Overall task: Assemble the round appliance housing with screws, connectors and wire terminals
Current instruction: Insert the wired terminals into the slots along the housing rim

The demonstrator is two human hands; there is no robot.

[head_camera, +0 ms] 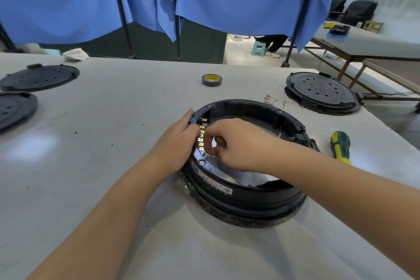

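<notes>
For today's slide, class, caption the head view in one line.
Both hands work at the terminal strip inside the round black housing, screwdriver lying alongside.
</notes>
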